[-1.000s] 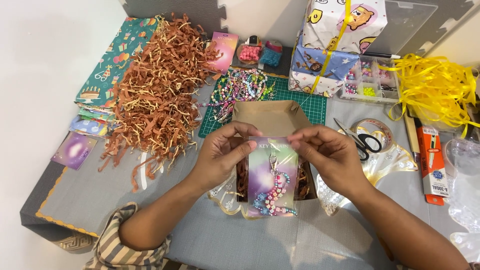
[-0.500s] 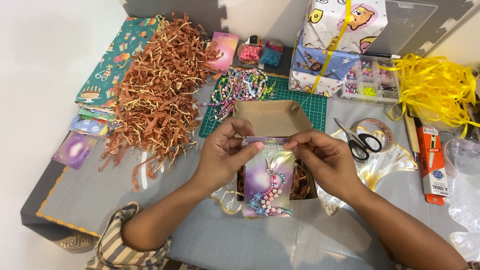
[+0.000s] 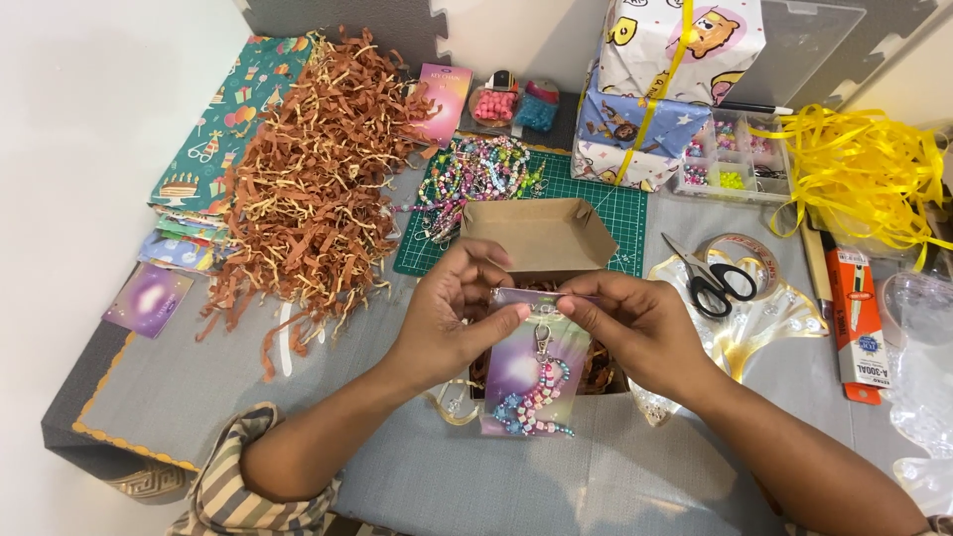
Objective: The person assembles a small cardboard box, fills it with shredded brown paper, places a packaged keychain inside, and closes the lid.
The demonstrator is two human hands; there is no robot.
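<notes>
At frame centre, the left hand [image 3: 452, 318] and right hand [image 3: 635, 323] both pinch the top edge of the keychain packet [image 3: 531, 382], its long axis hanging toward the bottom over the open box [image 3: 541, 233].

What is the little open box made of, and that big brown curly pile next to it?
The box looks like plain brown cardboard, matte, with creased flaps. The pile looks like shredded crinkle paper, in thin, zigzag, dull brown and tan strips.
</notes>
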